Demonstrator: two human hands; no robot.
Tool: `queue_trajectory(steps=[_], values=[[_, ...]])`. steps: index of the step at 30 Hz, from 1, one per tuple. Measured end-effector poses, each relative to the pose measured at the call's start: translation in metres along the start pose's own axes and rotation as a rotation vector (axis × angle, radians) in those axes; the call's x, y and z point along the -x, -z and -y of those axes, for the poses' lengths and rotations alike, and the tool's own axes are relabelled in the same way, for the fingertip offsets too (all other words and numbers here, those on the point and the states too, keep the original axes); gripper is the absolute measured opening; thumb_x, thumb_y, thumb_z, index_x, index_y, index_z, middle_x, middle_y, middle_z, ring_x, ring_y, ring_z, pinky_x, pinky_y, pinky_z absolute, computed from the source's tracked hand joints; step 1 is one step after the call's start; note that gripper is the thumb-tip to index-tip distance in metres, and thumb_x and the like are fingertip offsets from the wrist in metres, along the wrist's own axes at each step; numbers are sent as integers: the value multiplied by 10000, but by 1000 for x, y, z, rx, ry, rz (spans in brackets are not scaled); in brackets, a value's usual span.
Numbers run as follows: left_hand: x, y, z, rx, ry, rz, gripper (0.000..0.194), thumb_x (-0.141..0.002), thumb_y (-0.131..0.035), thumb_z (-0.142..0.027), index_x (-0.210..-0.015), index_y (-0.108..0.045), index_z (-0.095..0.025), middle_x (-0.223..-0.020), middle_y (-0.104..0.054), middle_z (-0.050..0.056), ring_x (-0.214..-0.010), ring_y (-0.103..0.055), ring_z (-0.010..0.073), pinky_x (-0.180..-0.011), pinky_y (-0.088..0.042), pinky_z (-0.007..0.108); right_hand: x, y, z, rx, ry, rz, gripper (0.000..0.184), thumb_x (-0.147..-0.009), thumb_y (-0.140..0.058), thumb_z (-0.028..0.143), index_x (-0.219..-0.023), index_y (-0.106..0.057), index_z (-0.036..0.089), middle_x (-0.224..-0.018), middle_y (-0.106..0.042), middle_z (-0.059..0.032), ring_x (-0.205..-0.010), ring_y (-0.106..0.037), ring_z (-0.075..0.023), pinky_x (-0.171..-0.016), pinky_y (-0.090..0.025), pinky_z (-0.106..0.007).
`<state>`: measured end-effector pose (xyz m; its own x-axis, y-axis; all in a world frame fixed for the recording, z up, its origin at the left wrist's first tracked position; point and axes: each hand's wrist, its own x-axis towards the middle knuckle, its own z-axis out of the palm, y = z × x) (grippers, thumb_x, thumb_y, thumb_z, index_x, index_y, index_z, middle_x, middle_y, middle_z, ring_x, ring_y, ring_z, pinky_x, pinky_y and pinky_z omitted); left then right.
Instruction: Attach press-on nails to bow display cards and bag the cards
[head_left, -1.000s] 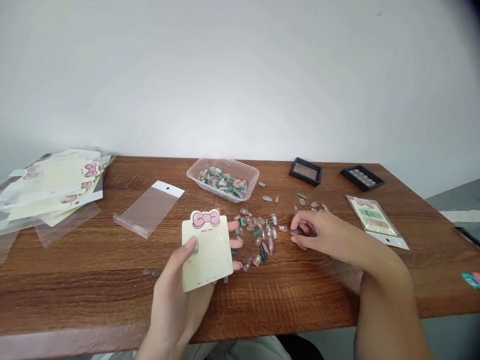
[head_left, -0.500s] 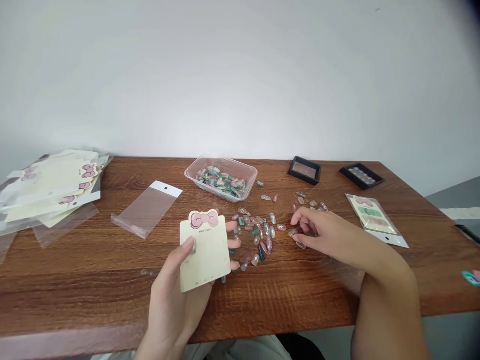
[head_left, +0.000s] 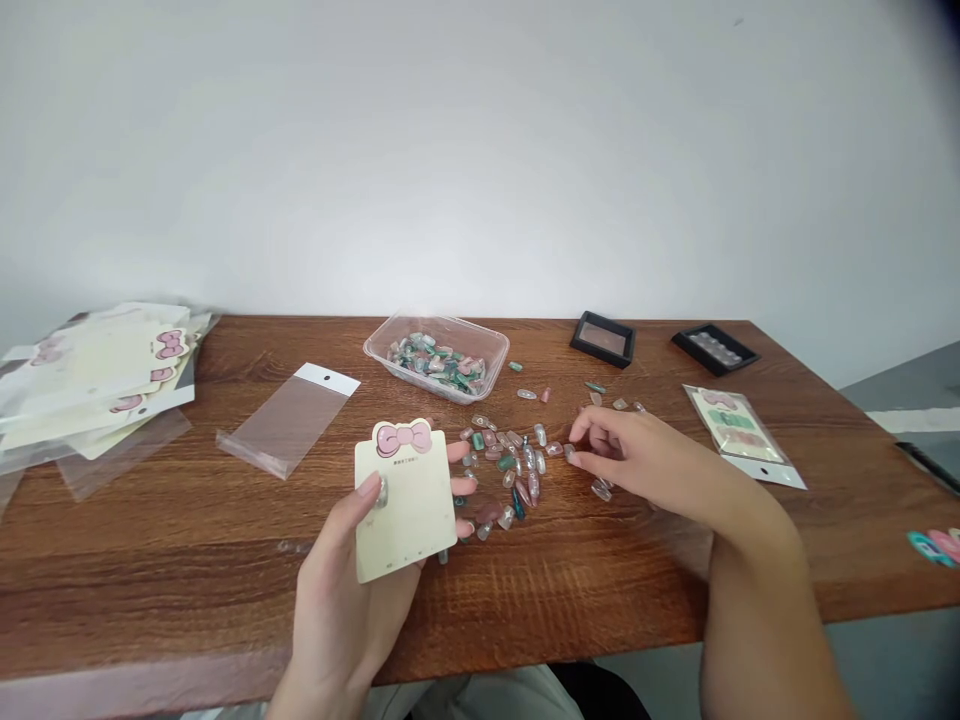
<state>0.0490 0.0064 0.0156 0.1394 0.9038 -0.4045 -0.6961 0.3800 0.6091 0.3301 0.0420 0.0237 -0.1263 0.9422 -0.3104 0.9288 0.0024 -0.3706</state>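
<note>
My left hand (head_left: 352, 590) is closed on a cream display card (head_left: 412, 510) with a pink bow at its top. The thumb lies on the card's front beside one clear press-on nail (head_left: 382, 491); the other fingers are behind it. Over the tabletop, my right hand (head_left: 630, 450) pinches a small pale press-on nail (head_left: 570, 452) between thumb and forefinger. A loose spread of pink, green and clear press-on nails (head_left: 514, 463) lies between the two hands. More clear nails (head_left: 601, 490) rest below my right fingers.
Behind the nails stands a clear plastic tub (head_left: 495, 365) full of more nails. A transparent bag (head_left: 292, 415) and a stack of cards (head_left: 97, 370) lie left. Two black frames (head_left: 604, 340) and a bagged card (head_left: 739, 430) are at right, with a wall behind the table (head_left: 225, 570).
My right hand has shifted left toward the nail spread, and a small nail now shows at its fingertips. The left hand keeps its hold on the card. The whole view has shifted slightly.
</note>
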Motion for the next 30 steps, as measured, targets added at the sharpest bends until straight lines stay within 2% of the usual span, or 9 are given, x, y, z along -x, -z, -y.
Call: queue_trajectory(steps=[3,8,12,15,18,21,25,30], values=[[-1,1,0,20,-4,20,590,-958,-480,-375,-1512,-437,-174,-1285,-691,220,-979,-726,359,-701,-611,424,-1,0,-5,6,35,2,215,-911,-581,404,-1070,-594,261,-813,-665,17,-714,-608,-174,-659,-408,-296],[0,0,-3,60,15,14,593,-966,-459,-478,-1485,-474,-191,-1284,-696,209,-986,-724,377,-707,-599,442,-6,-2,-4,-41,68,-5,146,-922,-564,363,-988,-628,249,-798,-676,15,-711,-620,-169,-652,-420,-291],[-1,1,-2,64,13,21,546,-977,-443,-487,-1421,-550,-188,-1261,-711,192,-987,-721,373,-727,-592,468,-6,-2,4,-9,126,-95,134,-921,-592,363,-969,-652,253,-798,-676,12,-700,-609,-169,-655,-427,-300],[-4,2,3,51,1,42,497,-994,-426,-481,-1323,-633,-171,-1235,-721,182,-984,-716,343,-750,-587,453,-3,-4,19,-71,202,-212,127,-925,-621,364,-989,-660,262,-874,-693,3,-782,-637,-175,-692,-459,-298],[-7,4,10,50,-22,55,491,-1001,-424,-493,-1255,-670,-153,-1222,-726,179,-989,-709,334,-748,-589,449,-1,-13,41,-185,350,-317,105,-919,-659,318,-1011,-665,268,-898,-698,7,-824,-656,-172,-737,-486,-297],[-9,5,16,64,-18,61,492,-1003,-433,-505,-1203,-706,-147,-1202,-741,151,-1052,-693,329,-832,-571,451,1,-29,64,-298,549,-325,137,-912,-691,244,-1042,-660,274,-882,-685,20,-798,-654,-148,-743,-497,-283],[-9,7,22,93,20,94,540,-1002,-430,-537,-1153,-749,-129,-1181,-757,115,-1258,-593,324,-1080,-425,436,5,-52,89,-458,743,-293,211,-900,-708,170,-1078,-639,258,-866,-673,26,-771,-650,-122,-726,-515,-256],[-9,9,27,69,29,149,542,-1011,-414,-538,-1134,-772,-150,-1172,-765,89,-1338,-527,317,-1166,-305,423,6,-72,104,-465,805,-414,177,-894,-688,136,-1040,-643,226,-789,-644,22,-721,-631,-133,-701,-515,-271]])
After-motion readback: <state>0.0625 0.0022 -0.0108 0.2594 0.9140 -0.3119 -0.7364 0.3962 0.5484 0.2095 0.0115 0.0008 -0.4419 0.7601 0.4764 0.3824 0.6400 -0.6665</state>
